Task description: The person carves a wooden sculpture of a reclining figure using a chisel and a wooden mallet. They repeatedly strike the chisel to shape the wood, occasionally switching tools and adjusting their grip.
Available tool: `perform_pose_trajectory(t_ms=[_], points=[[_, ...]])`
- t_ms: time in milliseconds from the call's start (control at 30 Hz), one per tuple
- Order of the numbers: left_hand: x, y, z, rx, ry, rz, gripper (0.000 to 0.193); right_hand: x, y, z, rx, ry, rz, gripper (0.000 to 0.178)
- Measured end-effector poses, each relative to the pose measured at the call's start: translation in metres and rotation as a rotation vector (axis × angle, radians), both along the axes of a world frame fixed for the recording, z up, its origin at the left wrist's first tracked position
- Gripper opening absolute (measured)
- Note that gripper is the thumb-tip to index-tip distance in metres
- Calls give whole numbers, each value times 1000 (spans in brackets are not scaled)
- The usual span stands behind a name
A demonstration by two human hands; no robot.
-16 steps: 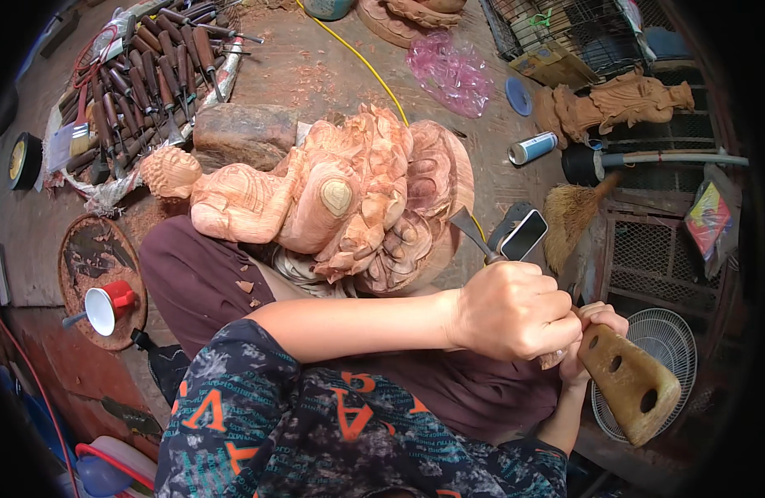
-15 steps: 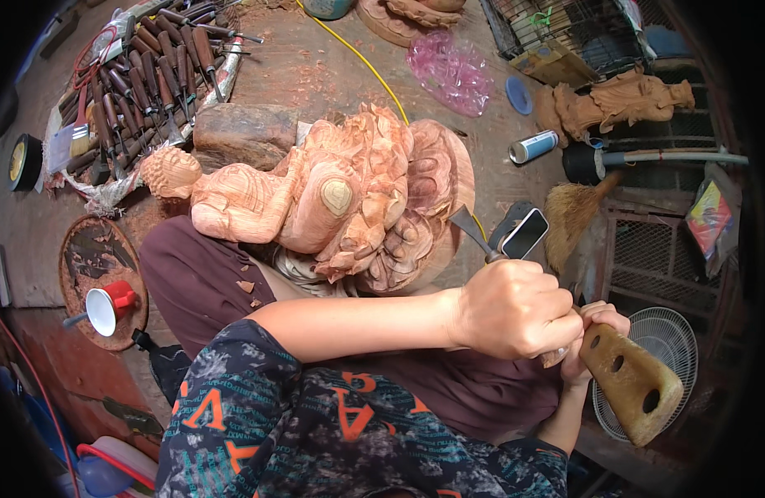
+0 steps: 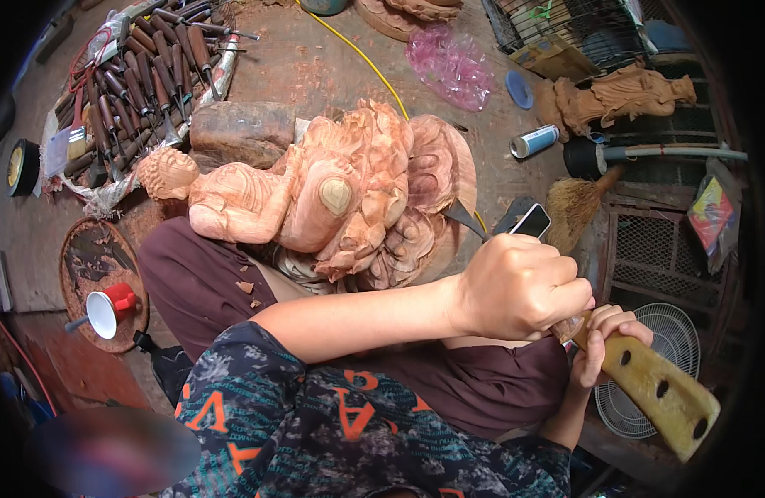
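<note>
My left hand (image 3: 519,286) is closed in a fist around the handle of a wood chisel (image 3: 465,218). Its flared blade meets or nearly meets the round base of a carved wooden statue (image 3: 349,195), lying on its side against my leg with its curly-haired head to the left. The butt of the chisel handle pokes out below my fist, close to my right hand (image 3: 605,336). That hand is wrapped round the narrow end of a yellowish, paddle-shaped mallet (image 3: 660,386) with several dark holes. The mallet's broad end points to the lower right.
Many wooden-handled chisels (image 3: 142,83) lie on a cloth at the far left. A wooden block (image 3: 241,131) sits behind the statue. Toward the right are a phone (image 3: 533,221), a brush broom (image 3: 575,207), a can (image 3: 535,141) and a fan (image 3: 669,340). A red-and-white mug (image 3: 111,310) rests on a round tray.
The mallet and my right hand have shifted right and down, away from the chisel's butt. The chisel and my left fist have tilted slightly. A blurred patch has appeared at lower left.
</note>
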State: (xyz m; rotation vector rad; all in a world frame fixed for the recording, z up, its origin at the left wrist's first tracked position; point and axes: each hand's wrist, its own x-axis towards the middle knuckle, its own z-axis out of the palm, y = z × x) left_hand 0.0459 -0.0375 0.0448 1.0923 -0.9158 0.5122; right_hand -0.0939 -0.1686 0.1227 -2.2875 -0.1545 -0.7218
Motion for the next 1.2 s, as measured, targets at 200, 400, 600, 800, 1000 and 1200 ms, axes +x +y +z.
perform_pose_trajectory(t_ms=[200, 400, 600, 800, 1000, 1200], points=[[1, 2, -3, 51, 54, 4, 30, -12, 1, 9, -594, 322, -271, 25], [9, 6, -4, 171, 13, -101, 26, -10, 2, -1, -280, 111, -207, 26], [-4, 15, -2, 163, -97, 145, 25, -9, -1, 0, -269, 273, -280, 36], [2, -3, -4, 94, -57, 10, 27, 2, 6, 6, -100, 221, -286, 34], [13, -7, 2, 67, 89, 9, 27, 8, 5, 3, 261, -1, -179, 35], [18, -3, 2, 89, 107, 20, 23, 4, 3, -6, -288, 312, -281, 40]])
